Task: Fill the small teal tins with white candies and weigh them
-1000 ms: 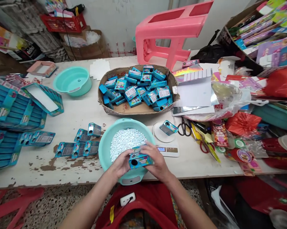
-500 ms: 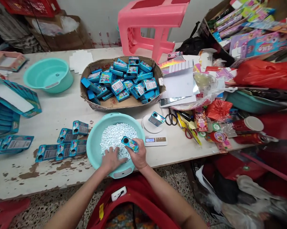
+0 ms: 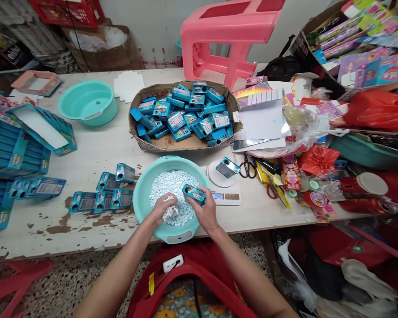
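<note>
While left fingers (image 3: pixel 163 203) cup pellets (image 3: pixel 169 213), right (image 3: pixel 208 197) clasp box (image 3: pixel 193 194); table (image 3: pixel 96 143) flaking, floor (image 3: pixel 86 270) perhaps terrazzo.

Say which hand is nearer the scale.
Right. The right hand, holding a box, is just left of the scale; the left hand, cupping pellets over the bowl, is farther left.

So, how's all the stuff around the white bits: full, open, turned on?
Left grip, curled around white bits
Right grip, closed on blue box
Blue box, dark round opening showing
Near bowl, partly filled
Scale, display lit, carrying another box
Cardboard tray, heaped with boxes
</note>
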The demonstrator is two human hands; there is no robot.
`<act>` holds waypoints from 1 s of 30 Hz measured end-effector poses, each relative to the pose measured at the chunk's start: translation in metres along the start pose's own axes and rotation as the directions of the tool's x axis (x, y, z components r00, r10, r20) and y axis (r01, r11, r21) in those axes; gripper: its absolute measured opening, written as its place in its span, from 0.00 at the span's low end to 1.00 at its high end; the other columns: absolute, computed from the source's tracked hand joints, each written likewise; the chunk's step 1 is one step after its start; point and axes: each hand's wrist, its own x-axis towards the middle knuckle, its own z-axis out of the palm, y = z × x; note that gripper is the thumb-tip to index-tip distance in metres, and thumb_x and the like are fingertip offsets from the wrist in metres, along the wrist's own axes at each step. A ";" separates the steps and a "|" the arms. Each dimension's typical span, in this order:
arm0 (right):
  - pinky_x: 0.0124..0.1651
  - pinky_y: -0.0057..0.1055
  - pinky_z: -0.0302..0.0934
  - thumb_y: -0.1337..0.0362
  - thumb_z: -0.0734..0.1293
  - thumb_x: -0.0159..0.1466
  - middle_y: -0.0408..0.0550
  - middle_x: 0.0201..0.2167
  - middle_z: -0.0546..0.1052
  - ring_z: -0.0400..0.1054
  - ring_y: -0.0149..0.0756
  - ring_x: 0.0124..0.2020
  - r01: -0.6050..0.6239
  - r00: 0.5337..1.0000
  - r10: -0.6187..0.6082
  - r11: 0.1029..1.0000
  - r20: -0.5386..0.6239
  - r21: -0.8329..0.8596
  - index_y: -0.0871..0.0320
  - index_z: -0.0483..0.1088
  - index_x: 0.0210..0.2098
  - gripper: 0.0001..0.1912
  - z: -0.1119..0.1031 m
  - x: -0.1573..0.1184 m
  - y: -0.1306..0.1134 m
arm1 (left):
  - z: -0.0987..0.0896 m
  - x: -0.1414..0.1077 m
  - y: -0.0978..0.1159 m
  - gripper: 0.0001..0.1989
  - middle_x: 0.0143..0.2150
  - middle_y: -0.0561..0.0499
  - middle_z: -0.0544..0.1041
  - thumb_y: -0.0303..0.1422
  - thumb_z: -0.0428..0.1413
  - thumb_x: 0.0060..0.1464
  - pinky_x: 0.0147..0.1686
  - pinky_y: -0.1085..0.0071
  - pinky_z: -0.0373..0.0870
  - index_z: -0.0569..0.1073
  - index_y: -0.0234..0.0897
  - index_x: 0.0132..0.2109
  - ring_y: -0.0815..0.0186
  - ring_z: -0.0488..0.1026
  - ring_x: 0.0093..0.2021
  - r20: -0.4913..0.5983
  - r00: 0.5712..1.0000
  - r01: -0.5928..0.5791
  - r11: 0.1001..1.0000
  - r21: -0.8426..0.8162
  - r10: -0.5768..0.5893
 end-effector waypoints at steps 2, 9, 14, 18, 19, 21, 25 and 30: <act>0.48 0.37 0.62 0.58 0.69 0.58 0.48 0.41 0.71 0.67 0.39 0.44 0.044 0.998 -0.041 0.998 0.057 -0.044 0.56 0.64 0.46 0.18 -0.001 0.000 -0.002 | -0.001 -0.009 0.020 0.13 0.24 0.56 0.69 0.37 0.60 0.43 0.16 0.80 0.56 0.67 0.36 0.33 0.74 0.65 0.18 -0.026 0.998 -0.069 0.978 -0.195 0.065; 0.47 0.38 0.62 0.60 0.70 0.58 0.49 0.40 0.73 0.67 0.42 0.44 0.188 0.941 -0.145 0.975 0.305 -0.116 0.55 0.66 0.45 0.17 0.020 -0.012 -0.013 | 0.023 -0.017 0.057 0.12 0.26 0.55 0.71 0.38 0.60 0.45 0.24 0.74 0.69 0.66 0.35 0.30 0.69 0.72 0.23 -0.231 0.911 -0.411 0.804 -0.431 0.342; 0.47 0.37 0.62 0.60 0.71 0.57 0.48 0.40 0.73 0.67 0.42 0.44 0.187 0.950 -0.155 0.977 0.271 -0.099 0.54 0.67 0.45 0.17 0.023 -0.015 -0.025 | 0.027 -0.016 0.058 0.11 0.26 0.55 0.72 0.37 0.59 0.46 0.26 0.71 0.69 0.67 0.35 0.31 0.67 0.74 0.24 -0.327 0.867 -0.488 0.774 -0.404 0.376; 0.47 0.37 0.61 0.61 0.72 0.56 0.48 0.40 0.74 0.68 0.42 0.44 0.190 0.950 -0.158 0.977 0.271 -0.097 0.54 0.68 0.44 0.17 0.019 -0.010 -0.032 | 0.027 -0.019 0.062 0.11 0.28 0.53 0.74 0.37 0.60 0.46 0.25 0.72 0.69 0.68 0.34 0.30 0.68 0.73 0.24 -0.323 0.869 -0.482 0.789 -0.380 0.375; 0.47 0.37 0.61 0.61 0.72 0.56 0.48 0.40 0.74 0.68 0.42 0.44 0.181 0.951 -0.150 0.979 0.270 -0.092 0.54 0.68 0.44 0.17 0.019 -0.009 -0.033 | 0.028 -0.020 0.063 0.12 0.27 0.54 0.73 0.37 0.60 0.46 0.25 0.72 0.69 0.68 0.34 0.30 0.68 0.73 0.24 -0.316 0.869 -0.482 0.792 -0.374 0.380; 0.46 0.37 0.61 0.61 0.72 0.56 0.48 0.40 0.74 0.68 0.42 0.44 0.165 0.954 -0.139 0.983 0.265 -0.077 0.54 0.68 0.43 0.17 0.018 -0.007 -0.035 | 0.029 -0.020 0.065 0.12 0.24 0.55 0.72 0.37 0.60 0.46 0.26 0.73 0.69 0.67 0.34 0.28 0.68 0.73 0.24 -0.317 0.861 -0.497 0.791 -0.356 0.398; 0.47 0.37 0.61 0.62 0.72 0.55 0.47 0.40 0.74 0.68 0.41 0.44 0.149 0.955 -0.126 0.987 0.269 -0.067 0.54 0.68 0.43 0.17 0.019 -0.004 -0.036 | 0.031 -0.020 0.066 0.11 0.29 0.52 0.75 0.37 0.60 0.46 0.24 0.74 0.68 0.69 0.33 0.30 0.69 0.73 0.25 -0.328 0.860 -0.492 0.808 -0.324 0.392; 0.46 0.36 0.61 0.62 0.72 0.55 0.47 0.40 0.73 0.68 0.41 0.43 0.116 0.956 -0.099 0.992 0.277 -0.045 0.54 0.68 0.43 0.17 0.020 -0.003 -0.037 | 0.031 -0.020 0.068 0.11 0.26 0.55 0.73 0.36 0.60 0.47 0.26 0.74 0.68 0.68 0.35 0.32 0.68 0.74 0.25 -0.320 0.844 -0.520 0.804 -0.288 0.431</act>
